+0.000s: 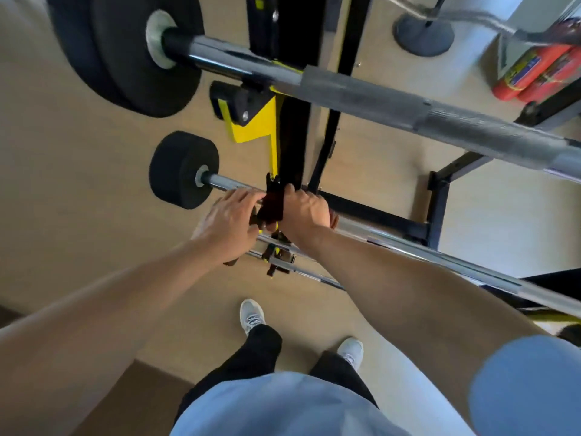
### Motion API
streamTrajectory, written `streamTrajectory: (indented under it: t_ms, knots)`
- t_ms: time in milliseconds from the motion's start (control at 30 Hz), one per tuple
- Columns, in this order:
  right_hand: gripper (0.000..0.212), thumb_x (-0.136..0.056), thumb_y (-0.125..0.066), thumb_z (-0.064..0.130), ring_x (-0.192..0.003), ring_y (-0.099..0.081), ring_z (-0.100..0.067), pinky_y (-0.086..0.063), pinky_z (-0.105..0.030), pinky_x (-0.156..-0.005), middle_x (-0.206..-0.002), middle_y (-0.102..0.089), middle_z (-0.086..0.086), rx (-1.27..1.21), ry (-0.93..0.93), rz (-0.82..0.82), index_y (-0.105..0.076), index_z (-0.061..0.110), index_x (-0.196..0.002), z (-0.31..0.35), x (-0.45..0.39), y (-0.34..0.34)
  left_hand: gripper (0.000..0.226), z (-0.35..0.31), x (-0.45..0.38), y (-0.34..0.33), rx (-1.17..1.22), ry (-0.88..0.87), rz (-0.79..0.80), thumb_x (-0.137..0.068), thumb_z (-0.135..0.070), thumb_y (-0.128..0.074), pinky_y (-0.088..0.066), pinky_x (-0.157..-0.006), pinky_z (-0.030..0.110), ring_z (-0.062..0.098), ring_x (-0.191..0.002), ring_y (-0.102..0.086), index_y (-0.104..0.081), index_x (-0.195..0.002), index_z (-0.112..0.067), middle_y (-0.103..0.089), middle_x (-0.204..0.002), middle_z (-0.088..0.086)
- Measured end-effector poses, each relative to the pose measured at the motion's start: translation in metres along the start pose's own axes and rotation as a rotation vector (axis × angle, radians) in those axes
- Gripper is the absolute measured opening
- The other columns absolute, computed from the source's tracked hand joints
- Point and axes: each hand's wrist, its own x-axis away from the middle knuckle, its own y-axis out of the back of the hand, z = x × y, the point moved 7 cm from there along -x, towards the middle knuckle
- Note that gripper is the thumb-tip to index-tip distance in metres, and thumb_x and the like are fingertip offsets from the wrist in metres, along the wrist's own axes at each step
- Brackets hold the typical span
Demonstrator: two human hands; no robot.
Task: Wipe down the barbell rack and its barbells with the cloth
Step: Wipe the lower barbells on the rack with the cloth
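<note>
Black-and-yellow steel of the barbell rack [292, 127] rises above the grip, its upright running away from the person toward the top of the view, with several barbells racked across it one below another. Largest of these, the top barbell [408, 108] lies well above the hands, its long axis slanting from the big black plates at upper left down to the lower right edge. Below it, the lower barbell [424, 250] runs on the same slant, from its small black plate left of the grip, through the hands and on past the right forearm.

Both hands meet on that lower bar at the rack's upright. The right hand [306, 207] curls its fingers over the bar and the dark cloth [272, 206]; the left hand [231, 220], just beside it on the plate side, has its fingers bent in against the cloth, though whether they pinch it cannot be told through the blur. The cloth sits bunched between the two hands, wrapped on the bar where it crosses the rack.

Judging by this, the wiping is mid-course on one bar near its rest. Nothing shows which bars are already clean; the top bar, the thinner bars beneath the hands and the frame look likely still to need attention.
</note>
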Motion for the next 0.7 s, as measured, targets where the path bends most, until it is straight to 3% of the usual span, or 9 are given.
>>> streamTrajectory:
  t_ms: [67,167,367,567,700]
  knots:
    - [0.051,-0.082,-0.077,0.046,-0.092,-0.066,-0.024,-0.043,-0.036,-0.074,-0.098,-0.067,-0.001,0.015,-0.036,0.005,-0.051,0.02,-0.117,0.002,-0.004,-0.002,0.067,0.025,-0.004,0.004,-0.025,-0.01,0.045,-0.09,-0.027,-0.071,-0.04,-0.112,0.043,0.023,-0.135,-0.045,-0.039,-0.149,-0.018,-0.049,-0.145,0.005]
    - [0.031,-0.091,-0.067,0.034,-0.084,-0.068,-0.025,-0.04,-0.034,-0.066,-0.094,-0.069,0.001,0.07,0.002,-0.032,-0.054,0.023,-0.116,-0.011,-0.001,-0.003,0.062,0.024,-0.016,0.003,-0.042,-0.122,0.094,-0.091,-0.031,-0.068,-0.037,-0.112,0.039,0.019,-0.135,-0.044,-0.044,-0.146,-0.019,-0.051,-0.143,0.0]
    - [0.042,-0.086,-0.066,0.06,-0.072,-0.055,-0.016,-0.041,-0.031,-0.067,-0.084,-0.06,0.01,0.089,-0.067,0.07,-0.056,0.032,-0.114,-0.071,0.029,0.006,0.057,-0.023,-0.039,-0.011,-0.023,-0.28,0.158,-0.091,-0.028,-0.066,-0.035,-0.113,0.038,0.015,-0.129,-0.045,-0.046,-0.144,-0.023,-0.051,-0.138,-0.004]
    - [0.041,-0.083,-0.066,0.063,-0.082,-0.064,-0.017,-0.053,-0.037,-0.078,-0.092,-0.07,0.009,0.11,-0.251,0.175,-0.057,0.036,-0.113,-0.181,0.09,0.022,0.066,-0.056,-0.037,-0.032,-0.035,-0.275,0.246,-0.093,-0.029,-0.066,-0.034,-0.115,0.038,0.015,-0.135,-0.042,-0.036,-0.152,-0.022,-0.044,-0.149,-0.004]
    - [0.032,-0.087,-0.063,0.057,-0.076,-0.064,-0.014,-0.055,-0.036,-0.074,-0.082,-0.066,0.012,0.116,-0.307,0.181,-0.059,0.035,-0.11,-0.193,0.098,0.025,0.07,-0.064,-0.038,-0.033,-0.014,-0.175,0.215,-0.092,-0.028,-0.068,-0.04,-0.111,0.039,0.018,-0.131,-0.048,-0.034,-0.153,-0.02,-0.05,-0.145,-0.001]
